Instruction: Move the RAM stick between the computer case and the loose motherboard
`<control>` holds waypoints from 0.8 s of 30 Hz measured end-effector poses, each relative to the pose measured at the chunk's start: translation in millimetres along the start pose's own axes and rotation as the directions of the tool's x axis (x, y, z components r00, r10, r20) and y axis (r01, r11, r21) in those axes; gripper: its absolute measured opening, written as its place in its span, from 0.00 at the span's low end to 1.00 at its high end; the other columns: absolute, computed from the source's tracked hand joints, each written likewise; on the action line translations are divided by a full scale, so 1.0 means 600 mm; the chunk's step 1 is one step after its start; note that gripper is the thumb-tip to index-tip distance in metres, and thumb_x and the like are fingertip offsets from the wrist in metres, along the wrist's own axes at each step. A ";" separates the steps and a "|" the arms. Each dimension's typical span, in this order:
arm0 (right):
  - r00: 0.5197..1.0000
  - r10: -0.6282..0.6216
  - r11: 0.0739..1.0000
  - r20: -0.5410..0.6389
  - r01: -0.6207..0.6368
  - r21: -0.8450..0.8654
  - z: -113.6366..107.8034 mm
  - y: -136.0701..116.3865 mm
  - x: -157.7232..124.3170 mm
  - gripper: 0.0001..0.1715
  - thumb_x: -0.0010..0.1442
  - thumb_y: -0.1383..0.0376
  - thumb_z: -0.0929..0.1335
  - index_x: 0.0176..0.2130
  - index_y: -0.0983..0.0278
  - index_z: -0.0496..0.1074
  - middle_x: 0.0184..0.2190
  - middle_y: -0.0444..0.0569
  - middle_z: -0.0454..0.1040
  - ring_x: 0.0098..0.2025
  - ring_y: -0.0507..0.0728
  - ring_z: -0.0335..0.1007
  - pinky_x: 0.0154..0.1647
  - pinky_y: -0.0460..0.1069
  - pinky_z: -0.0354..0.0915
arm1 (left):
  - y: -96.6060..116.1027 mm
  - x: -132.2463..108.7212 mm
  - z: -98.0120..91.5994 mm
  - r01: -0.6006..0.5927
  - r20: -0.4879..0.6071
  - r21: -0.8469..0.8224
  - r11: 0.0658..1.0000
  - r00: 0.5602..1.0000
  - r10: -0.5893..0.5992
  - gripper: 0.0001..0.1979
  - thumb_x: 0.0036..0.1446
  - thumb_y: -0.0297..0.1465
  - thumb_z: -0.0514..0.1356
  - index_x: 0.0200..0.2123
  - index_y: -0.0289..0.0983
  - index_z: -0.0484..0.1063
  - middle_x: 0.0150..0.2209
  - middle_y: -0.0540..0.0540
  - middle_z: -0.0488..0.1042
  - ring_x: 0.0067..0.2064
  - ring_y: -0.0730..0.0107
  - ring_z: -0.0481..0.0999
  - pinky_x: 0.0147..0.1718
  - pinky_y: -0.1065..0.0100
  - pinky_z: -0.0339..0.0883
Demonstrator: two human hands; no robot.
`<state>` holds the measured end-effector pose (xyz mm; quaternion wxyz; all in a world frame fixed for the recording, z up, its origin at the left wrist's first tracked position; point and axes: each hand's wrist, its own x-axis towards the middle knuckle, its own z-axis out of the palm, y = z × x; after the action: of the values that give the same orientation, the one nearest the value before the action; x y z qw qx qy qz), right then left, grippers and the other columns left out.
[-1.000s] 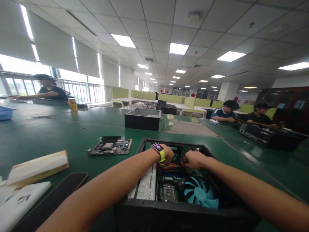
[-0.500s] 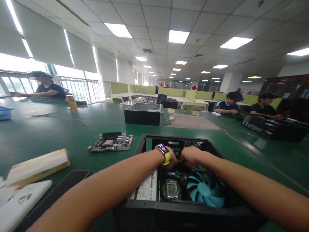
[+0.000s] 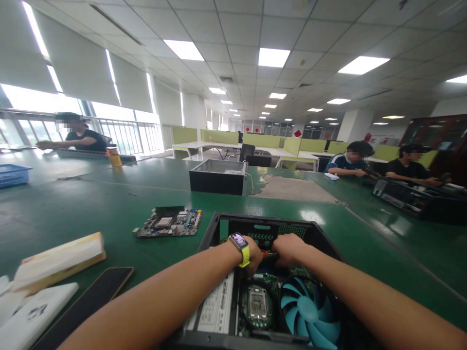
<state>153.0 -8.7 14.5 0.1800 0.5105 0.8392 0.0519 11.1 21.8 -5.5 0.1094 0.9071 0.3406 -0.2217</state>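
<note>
An open black computer case (image 3: 215, 228) lies in front of me on the green table (image 3: 91, 209). Inside it I see a blue cooling fan (image 3: 308, 313), a bare CPU socket (image 3: 257, 306) and a labelled power supply (image 3: 215, 311). Both my hands reach into the far end of the case. My left hand (image 3: 255, 255), with a yellow-strapped watch on its wrist, is closed around red cables (image 3: 268, 253). My right hand (image 3: 290, 249) is closed close beside it, on the same bundle. The fingertips are hidden.
A loose motherboard (image 3: 170, 221) lies left of the case. A phone (image 3: 87, 301), a cardboard box (image 3: 58, 260) and a white box (image 3: 32, 316) sit at the near left. Another open case (image 3: 217, 177) stands farther back. Three people sit at the table's far sides.
The view has dropped and moved nearer the case. Both hands stay together at the far end of the case, on the red cables.
</note>
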 end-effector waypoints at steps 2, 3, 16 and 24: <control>1.000 0.006 1.000 -0.024 -0.006 0.002 -0.002 0.002 0.000 0.18 0.45 0.57 0.69 0.36 0.63 0.78 0.35 0.56 0.77 0.39 0.63 0.74 0.36 0.51 0.66 | -0.001 -0.001 -0.003 0.025 0.083 0.020 0.999 0.996 -0.026 0.09 0.34 0.35 0.68 0.16 0.37 0.74 0.15 0.47 0.72 0.26 0.62 0.73 0.29 0.66 0.67; 1.000 0.008 1.000 -0.028 -0.008 0.006 -0.002 0.003 0.001 0.18 0.45 0.57 0.69 0.36 0.63 0.78 0.36 0.56 0.77 0.39 0.64 0.74 0.36 0.51 0.66 | -0.002 -0.003 -0.005 0.035 0.143 0.045 0.998 0.989 -0.041 0.09 0.33 0.36 0.69 0.16 0.37 0.74 0.16 0.47 0.73 0.27 0.62 0.74 0.29 0.66 0.67; 0.999 0.028 0.999 0.043 -0.030 0.044 0.005 0.010 0.005 0.21 0.43 0.57 0.71 0.38 0.62 0.77 0.38 0.56 0.77 0.40 0.63 0.73 0.36 0.51 0.67 | -0.002 -0.021 -0.021 0.083 0.191 0.046 0.996 0.978 -0.090 0.14 0.28 0.39 0.70 0.18 0.37 0.75 0.21 0.48 0.76 0.27 0.63 0.75 0.28 0.68 0.67; 0.998 0.044 0.995 0.047 -0.048 0.085 0.015 0.026 0.008 0.25 0.39 0.50 0.72 0.36 0.59 0.78 0.36 0.52 0.78 0.38 0.62 0.74 0.34 0.50 0.66 | 0.012 -0.034 -0.036 0.048 0.191 0.064 0.997 0.980 -0.059 0.12 0.30 0.38 0.70 0.16 0.38 0.74 0.19 0.47 0.74 0.27 0.62 0.74 0.28 0.67 0.67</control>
<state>167.3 2.1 9.4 0.1754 0.5381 0.8244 0.0086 9.5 12.6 23.6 0.1092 0.8747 0.3460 -0.3214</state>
